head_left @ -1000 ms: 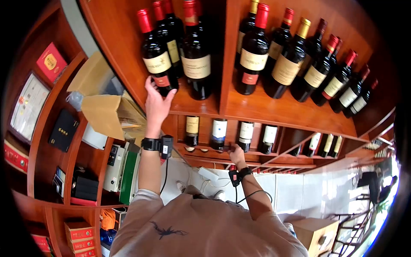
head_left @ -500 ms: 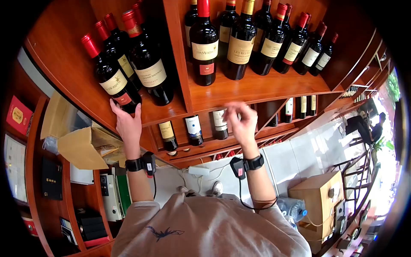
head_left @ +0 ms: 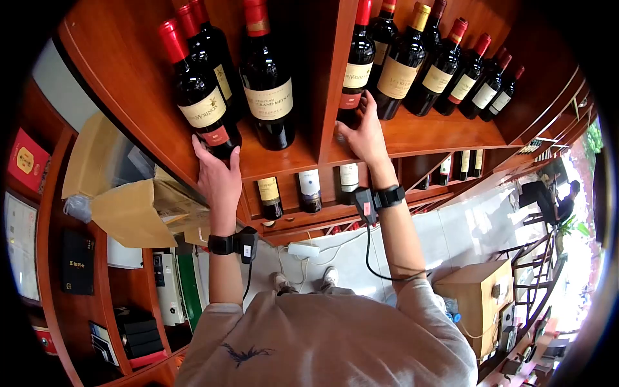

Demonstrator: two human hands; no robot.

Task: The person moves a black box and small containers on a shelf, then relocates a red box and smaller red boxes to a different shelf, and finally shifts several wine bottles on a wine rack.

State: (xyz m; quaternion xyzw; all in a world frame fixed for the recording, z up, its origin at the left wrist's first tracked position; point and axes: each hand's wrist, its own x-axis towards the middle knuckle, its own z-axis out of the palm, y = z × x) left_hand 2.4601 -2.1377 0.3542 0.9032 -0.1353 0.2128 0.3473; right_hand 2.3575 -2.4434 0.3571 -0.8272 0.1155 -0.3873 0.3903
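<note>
My left hand (head_left: 219,177) grips the base of a wine bottle (head_left: 203,109) at the front of the left shelf compartment, thumb and fingers on opposite sides. The bottle has a red capsule and a cream label with a red patch. Beside it stands a Grand Meynau wine bottle (head_left: 269,100), untouched. Across the wooden divider (head_left: 334,77), my right hand (head_left: 366,137) is around the lower part of a second red-capped bottle (head_left: 358,71) with a similar label. Its fingers lie along the bottle's right side, its thumb at the left. Both bottles stand on the shelf.
More wine bottles (head_left: 403,74) line the right compartment, one gold-capped. Below are further bottles (head_left: 309,191) on a lower shelf. An opened cardboard box (head_left: 132,209) stands at left. A carton (head_left: 474,293) is on the floor at right, and a person (head_left: 564,200) sits farther off.
My right hand has moved up from in front of the shelf edge to the red-capped bottle in the right compartment. My left hand stays at its bottle. The view has shifted.
</note>
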